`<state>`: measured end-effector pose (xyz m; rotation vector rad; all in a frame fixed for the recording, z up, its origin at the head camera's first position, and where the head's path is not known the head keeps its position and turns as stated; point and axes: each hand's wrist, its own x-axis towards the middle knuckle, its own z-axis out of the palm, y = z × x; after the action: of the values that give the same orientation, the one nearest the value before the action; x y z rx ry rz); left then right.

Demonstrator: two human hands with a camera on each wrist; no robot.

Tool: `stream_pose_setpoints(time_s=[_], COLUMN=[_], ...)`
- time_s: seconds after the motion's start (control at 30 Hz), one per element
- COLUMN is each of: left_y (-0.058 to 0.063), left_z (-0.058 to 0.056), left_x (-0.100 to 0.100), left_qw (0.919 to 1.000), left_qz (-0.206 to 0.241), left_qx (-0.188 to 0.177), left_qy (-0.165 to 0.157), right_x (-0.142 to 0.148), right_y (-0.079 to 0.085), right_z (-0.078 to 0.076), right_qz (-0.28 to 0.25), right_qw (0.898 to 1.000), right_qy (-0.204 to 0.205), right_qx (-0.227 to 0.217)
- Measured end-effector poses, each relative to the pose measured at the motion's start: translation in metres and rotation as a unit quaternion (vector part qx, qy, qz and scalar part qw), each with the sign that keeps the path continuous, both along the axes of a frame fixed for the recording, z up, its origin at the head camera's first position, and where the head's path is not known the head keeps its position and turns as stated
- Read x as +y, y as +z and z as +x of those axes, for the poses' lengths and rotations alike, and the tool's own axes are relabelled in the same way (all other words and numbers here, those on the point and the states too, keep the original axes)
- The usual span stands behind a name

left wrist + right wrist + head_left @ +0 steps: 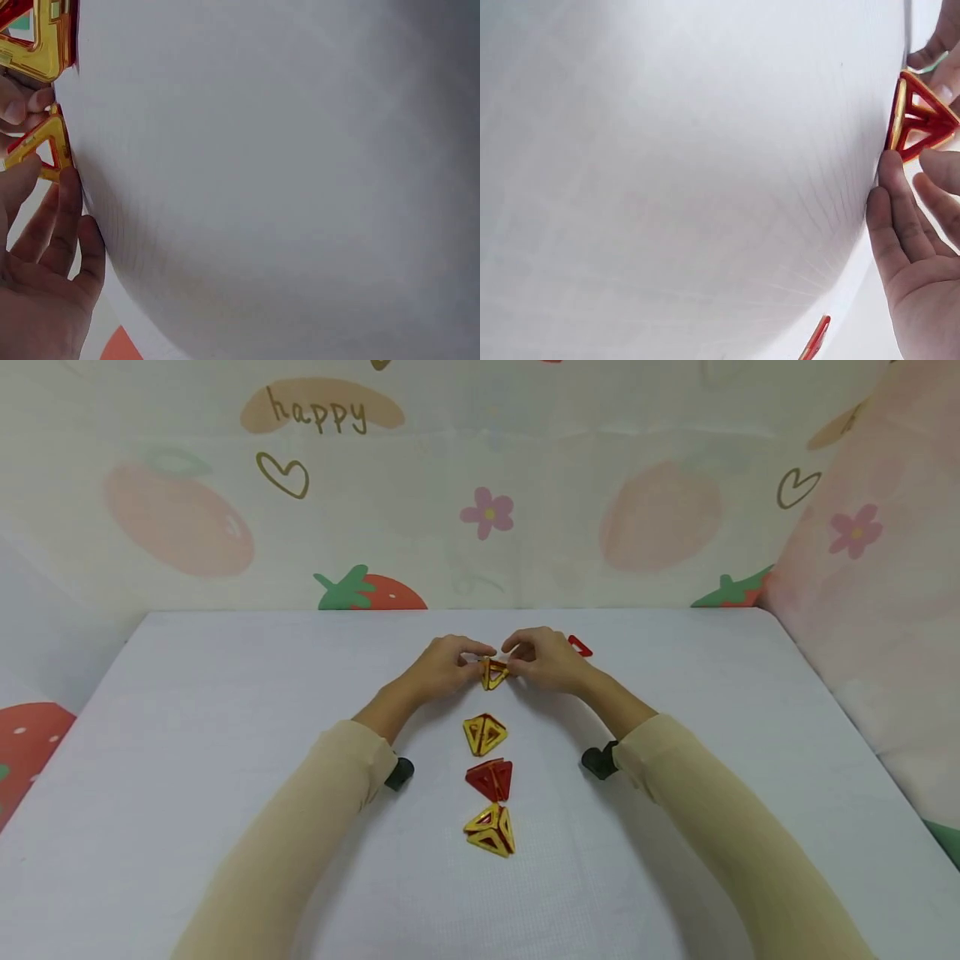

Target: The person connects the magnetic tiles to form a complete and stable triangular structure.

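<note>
At the far end of a row, both hands meet at a small pyramid of yellow and red triangular magnetic tiles [493, 674]. My left hand [442, 668] pinches its left side; in the left wrist view the thumb lies over a yellow tile [63, 152], fingers at the lower edge. From the right, my right hand [551, 662] holds the opposite side, fingertips low against the red and yellow edges [922, 116]. Nearer stand a yellow pyramid [485, 734], a red pyramid [491, 779] and another yellow pyramid [491, 831].
A loose red triangular tile [585, 652] lies just beyond the right hand. The white-covered table [225, 710] ends at a back edge against a printed curtain [555, 543]. Black devices sit at the left wrist [400, 773] and right wrist [600, 762].
</note>
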<state>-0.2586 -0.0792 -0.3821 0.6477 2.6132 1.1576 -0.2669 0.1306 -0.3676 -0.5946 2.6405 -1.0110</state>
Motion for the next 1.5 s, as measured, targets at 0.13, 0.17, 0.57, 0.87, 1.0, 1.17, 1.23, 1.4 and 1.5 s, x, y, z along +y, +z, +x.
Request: stream_pose_setpoints(time_s=[0.13, 0.17, 0.57, 0.87, 1.0, 1.17, 1.23, 1.4, 1.5], left_y=[0.002, 0.002, 0.003, 0.001, -0.001, -0.001, -0.001, 0.001, 0.004], left_z=[0.001, 0.001, 0.005, 0.004, 0.004, 0.004, 0.004, 0.002, 0.002], left_x=[0.0, 0.0, 0.0, -0.002, -0.003, -0.005, -0.006, -0.006, -0.005], left_qw=[1.0, 0.9999, 0.9999, 0.9998, 0.9998, 0.9996, 0.9996, 0.9994, 0.9991], left_qz=[-0.008, -0.01, -0.012, -0.004, 0.002, 0.01, 0.008, -0.002, -0.008], left_qx=[-0.004, -0.006, -0.002, -0.009, -0.012, -0.012, -0.013, -0.026, -0.034], left_qy=[0.002, 0.003, 0.003, 0.015, 0.017, 0.022, 0.022, 0.022, 0.023], right_x=[0.0, 0.0, 0.006, 0.026, 0.041, 0.061, 0.069, 0.087, 0.093], right_y=[0.001, 0.001, 0.008, 0.016, 0.017, 0.016, 0.016, 0.012, 0.008], right_z=[0.001, 0.001, 0.0, -0.006, -0.009, -0.012, -0.013, -0.014, -0.015], right_qz=[-0.005, -0.005, -0.002, -0.009, -0.01, -0.007, 0.0, 0.004, 0.003], right_qw=[1.0, 1.0, 1.0, 0.999, 0.998, 0.995, 0.994, 0.996, 0.996], right_qy=[-0.001, -0.001, 0.014, -0.009, -0.036, -0.068, -0.076, -0.081, -0.083], right_qx=[-0.007, -0.009, 0.002, 0.044, 0.058, 0.075, 0.074, 0.021, -0.024])
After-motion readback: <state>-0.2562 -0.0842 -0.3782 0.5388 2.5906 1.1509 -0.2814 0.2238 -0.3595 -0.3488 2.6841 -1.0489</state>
